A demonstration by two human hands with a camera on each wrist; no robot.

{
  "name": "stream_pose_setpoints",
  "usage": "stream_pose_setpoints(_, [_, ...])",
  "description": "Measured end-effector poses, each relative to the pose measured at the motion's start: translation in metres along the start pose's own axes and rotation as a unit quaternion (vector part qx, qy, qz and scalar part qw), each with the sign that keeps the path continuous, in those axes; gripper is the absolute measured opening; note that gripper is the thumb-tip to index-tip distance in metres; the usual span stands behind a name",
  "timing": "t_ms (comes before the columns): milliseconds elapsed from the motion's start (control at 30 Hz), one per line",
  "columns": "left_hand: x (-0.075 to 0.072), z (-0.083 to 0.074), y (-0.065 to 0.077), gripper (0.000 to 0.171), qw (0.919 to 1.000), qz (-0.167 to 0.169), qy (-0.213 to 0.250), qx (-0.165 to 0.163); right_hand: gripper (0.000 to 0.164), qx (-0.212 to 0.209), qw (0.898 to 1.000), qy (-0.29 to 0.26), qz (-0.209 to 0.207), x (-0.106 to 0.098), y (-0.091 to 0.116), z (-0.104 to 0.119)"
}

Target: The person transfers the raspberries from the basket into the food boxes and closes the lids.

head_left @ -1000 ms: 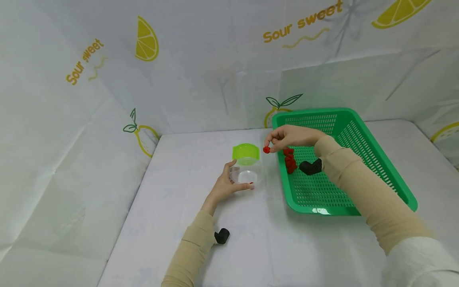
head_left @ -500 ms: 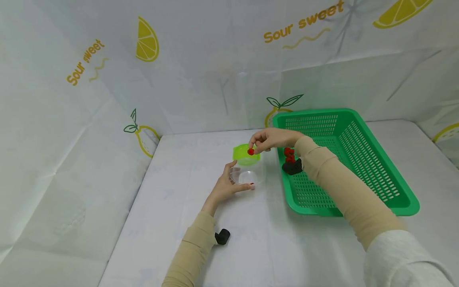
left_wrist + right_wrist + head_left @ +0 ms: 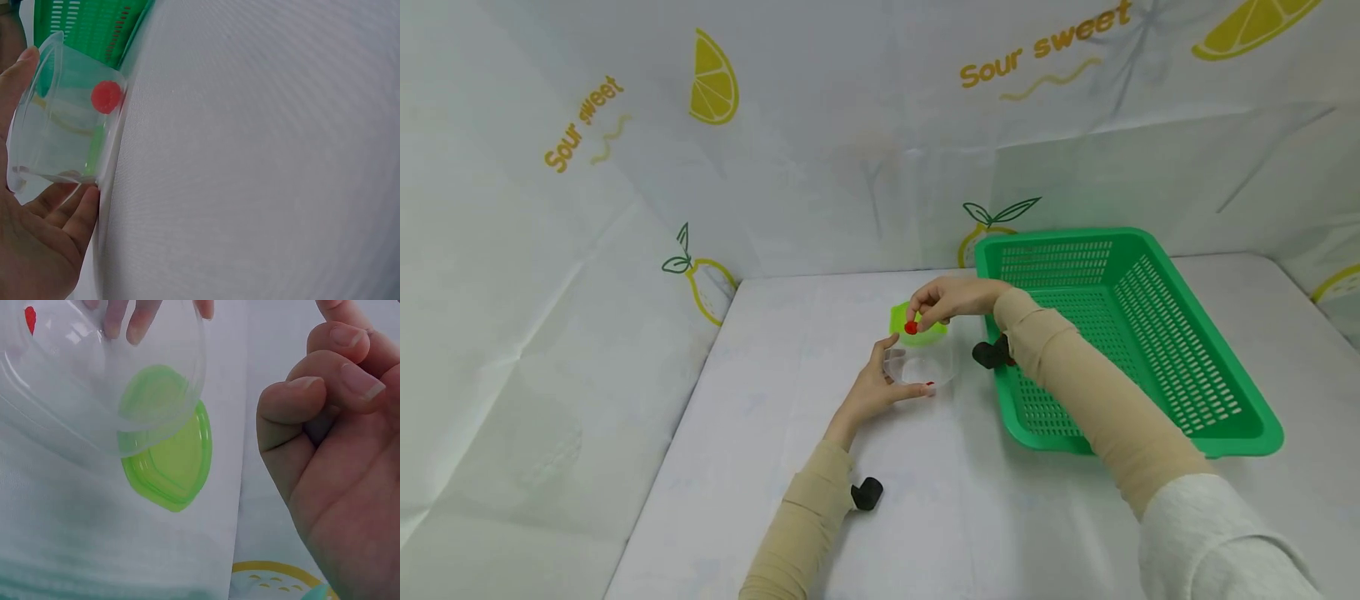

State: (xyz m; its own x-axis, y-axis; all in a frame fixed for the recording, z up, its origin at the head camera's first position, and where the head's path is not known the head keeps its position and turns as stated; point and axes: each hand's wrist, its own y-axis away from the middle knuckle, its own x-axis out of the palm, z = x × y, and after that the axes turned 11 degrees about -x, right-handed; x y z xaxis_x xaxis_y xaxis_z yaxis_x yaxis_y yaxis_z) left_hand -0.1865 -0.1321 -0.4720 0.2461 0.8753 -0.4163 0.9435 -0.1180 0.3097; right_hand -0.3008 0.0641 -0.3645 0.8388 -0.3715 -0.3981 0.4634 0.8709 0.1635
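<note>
Table (image 3: 940,508), tub (image 3: 919,367) in left hand (image 3: 874,390)

1. A white table (image 3: 970,517) shows its left and far edges.
2. A green slotted basket (image 3: 1172,342) stands near the far edge, toward the right corner.
3. A clear tub (image 3: 921,371) stands upright, left of the basket.
4. A lime lid (image 3: 178,465) lies between tub and far edge.

At the right, the right grip (image 3: 347,440) is seen palm side on, its fingers curled inward. The upper left is filled by a clear container (image 3: 72,375), through which the left grip (image 3: 144,320) and a red piece (image 3: 30,320) are partly seen. A green lid (image 3: 181,456) on the white worktop (image 3: 206,547) is partly overlapped by the container. A yellow print (image 3: 281,569) is cut off at the bottom.
</note>
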Motion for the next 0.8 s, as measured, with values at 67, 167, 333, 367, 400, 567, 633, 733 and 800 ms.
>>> stream_pose_setpoints(67, [0.000, 0.000, 0.000, 0.101, 1.0000, 0.000, 0.001, 0.000, 0.022, 0.002, 1.000, 0.004, 0.006, 0.001, -0.002, -0.002])
stream_pose_setpoints(167, [-0.001, 0.000, 0.000, 0.100, 1.0000, 0.000, 0.002, -0.004, 0.022, 0.013, 1.000, 0.001, 0.008, 0.001, -0.007, -0.006])
stream_pose_setpoints(333, [0.000, -0.002, 0.000, 0.100, 0.9999, 0.000, 0.001, -0.012, 0.020, 0.031, 0.999, -0.012, 0.012, 0.003, -0.016, -0.012])
stream_pose_setpoints(367, [0.000, -0.002, 0.000, 0.100, 0.9999, 0.000, 0.001, -0.012, 0.019, 0.034, 0.999, -0.011, 0.014, 0.004, -0.017, -0.013])
stream_pose_setpoints(400, [0.000, -0.001, -0.001, 0.100, 0.9999, 0.000, 0.001, -0.012, 0.018, 0.038, 0.999, -0.008, 0.016, 0.005, -0.019, -0.014])
stream_pose_setpoints(567, [0.000, -0.001, -0.001, 0.102, 0.9999, -0.001, -0.005, -0.016, 0.018, 0.050, 0.998, 0.003, 0.024, 0.009, -0.023, -0.017])
stream_pose_setpoints(633, [0.000, -0.001, -0.001, 0.103, 0.9998, -0.002, -0.009, -0.016, 0.019, 0.049, 0.998, 0.008, 0.025, 0.010, -0.023, -0.018])
stream_pose_setpoints(733, [0.000, -0.001, -0.001, 0.104, 0.9998, -0.002, -0.012, -0.015, 0.019, 0.046, 0.999, 0.014, 0.025, 0.011, -0.024, -0.019])
stream_pose_setpoints(800, [0.000, -0.001, -0.001, 0.104, 0.9998, -0.003, -0.012, -0.015, 0.020, 0.046, 0.998, 0.022, 0.026, 0.010, -0.024, -0.020])
